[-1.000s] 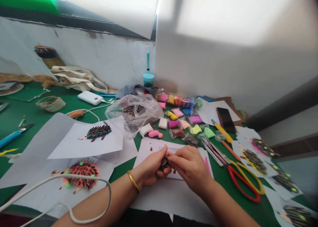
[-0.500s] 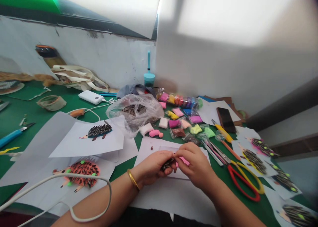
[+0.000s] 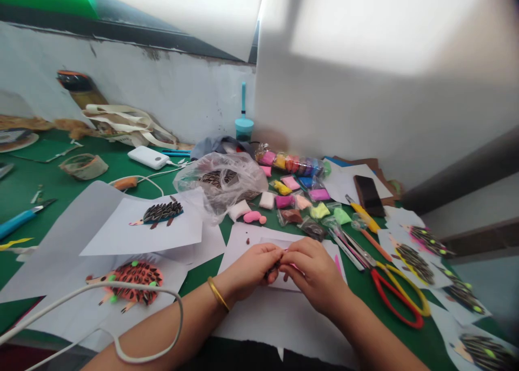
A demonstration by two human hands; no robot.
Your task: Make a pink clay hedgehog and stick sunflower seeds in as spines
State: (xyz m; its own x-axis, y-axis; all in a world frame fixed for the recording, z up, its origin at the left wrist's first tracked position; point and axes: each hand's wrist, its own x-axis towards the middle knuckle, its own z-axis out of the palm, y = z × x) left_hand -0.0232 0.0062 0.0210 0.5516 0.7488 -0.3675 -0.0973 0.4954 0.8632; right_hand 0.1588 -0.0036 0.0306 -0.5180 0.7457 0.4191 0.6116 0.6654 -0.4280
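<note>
Personal items sat around a green tabletop (image 3: 24, 179).
A white, rounded plastic device (image 3: 148, 158) lay near a cream cloth bag (image 3: 135, 123), a dark-capped bottle (image 3: 81, 90) behind it; a light-blue plastic container (image 3: 244, 126) stood farther right of these, a flat black phone (image 3: 368, 194) at the right.

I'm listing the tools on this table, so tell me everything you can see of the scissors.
The scissors lie on the green table, right of the person's right hand and apart from it. Slim blades, metal by their look, point away and leftward; two large looped handles, one red, one yellow, lie nearer the person. Whether the blades touch the white tool alongside is hard to tell.
</note>
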